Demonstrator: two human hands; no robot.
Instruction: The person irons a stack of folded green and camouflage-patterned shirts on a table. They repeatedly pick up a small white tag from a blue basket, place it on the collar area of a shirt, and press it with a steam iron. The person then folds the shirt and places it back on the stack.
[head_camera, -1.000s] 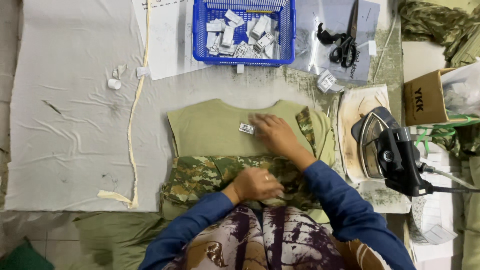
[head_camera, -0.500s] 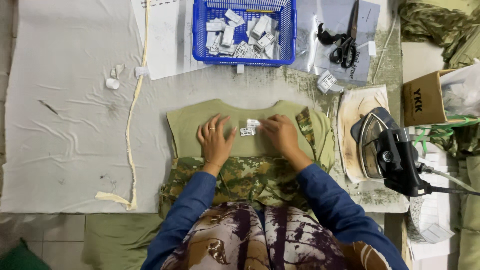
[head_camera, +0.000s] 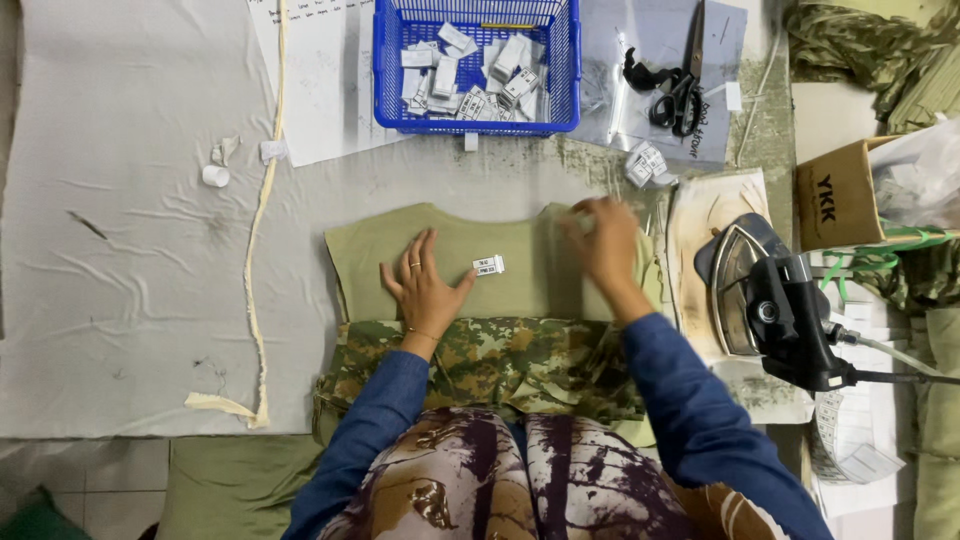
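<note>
Pressing flat on the olive garment (head_camera: 470, 262), the left hand (head_camera: 425, 290) has spread fingers, thumb just beside a small white label (head_camera: 488, 265). The right hand (head_camera: 603, 240) is blurred; I cannot tell its fingers. The blue basket (head_camera: 390, 60) holds many labels.

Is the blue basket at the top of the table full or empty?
Partly full. The blue basket holds a loose heap of small white labels covering most of its floor, well below the rim.
</note>
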